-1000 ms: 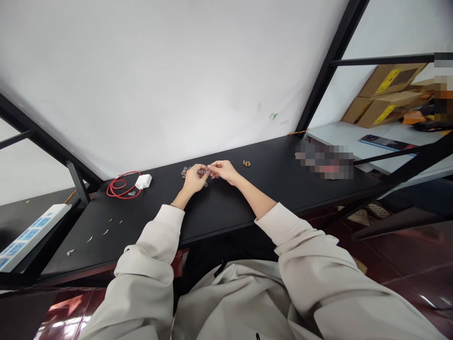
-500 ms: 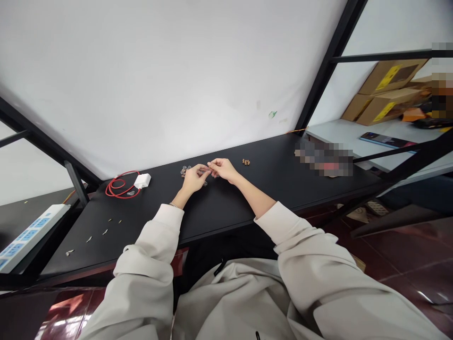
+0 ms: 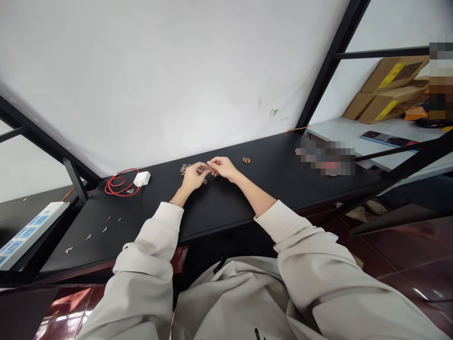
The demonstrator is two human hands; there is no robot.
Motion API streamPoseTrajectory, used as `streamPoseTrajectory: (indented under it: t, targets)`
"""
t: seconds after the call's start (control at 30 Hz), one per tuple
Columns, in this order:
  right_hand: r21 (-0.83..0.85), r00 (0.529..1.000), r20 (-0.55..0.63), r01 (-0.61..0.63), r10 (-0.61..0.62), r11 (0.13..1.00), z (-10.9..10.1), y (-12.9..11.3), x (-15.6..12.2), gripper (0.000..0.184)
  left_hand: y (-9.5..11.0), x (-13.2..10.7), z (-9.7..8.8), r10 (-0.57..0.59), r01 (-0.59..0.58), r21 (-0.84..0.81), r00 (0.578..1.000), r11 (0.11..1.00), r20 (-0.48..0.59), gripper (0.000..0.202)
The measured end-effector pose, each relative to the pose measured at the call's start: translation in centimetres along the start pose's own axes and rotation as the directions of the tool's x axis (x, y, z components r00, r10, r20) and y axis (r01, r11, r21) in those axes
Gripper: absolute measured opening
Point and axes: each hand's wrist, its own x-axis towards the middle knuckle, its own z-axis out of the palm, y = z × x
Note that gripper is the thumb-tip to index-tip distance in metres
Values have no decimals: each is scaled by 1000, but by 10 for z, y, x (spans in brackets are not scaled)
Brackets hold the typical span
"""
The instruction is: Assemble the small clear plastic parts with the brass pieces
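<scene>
My left hand [image 3: 193, 176] and my right hand [image 3: 221, 168] meet above the black tabletop [image 3: 215, 208], fingertips pressed together around a tiny part [image 3: 204, 168]. That part is mostly hidden, and its material is too small to tell. Just beyond my left hand lies a small cluster of clear and metal pieces [image 3: 184, 168]. A few more bits [image 3: 205, 182] lie under my fingers. To the right of my right hand sits a small group of brass-coloured parts [image 3: 246, 160].
A coiled red cable [image 3: 118, 182] and white charger [image 3: 142, 178] lie left of my hands, with several small loose parts [image 3: 95, 232] nearer the front. A blue-and-white power strip [image 3: 31, 234] sits further left. A blurred patch [image 3: 325, 158] covers the table's right end, beyond which cardboard boxes [image 3: 387, 92] and a phone [image 3: 387, 139] rest on a shelf.
My hands stay together at the same spot, with the fingertips still closed on the tiny part. The whole view has drifted slightly upward.
</scene>
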Motion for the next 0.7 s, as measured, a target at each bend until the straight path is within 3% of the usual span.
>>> streamPoseTrajectory:
  t: [0.7]
  targets:
    - [-30, 1000, 15, 12, -12, 999, 0, -4, -3, 27, -3, -1, 2, -35, 35, -6, 999, 999, -9, 21]
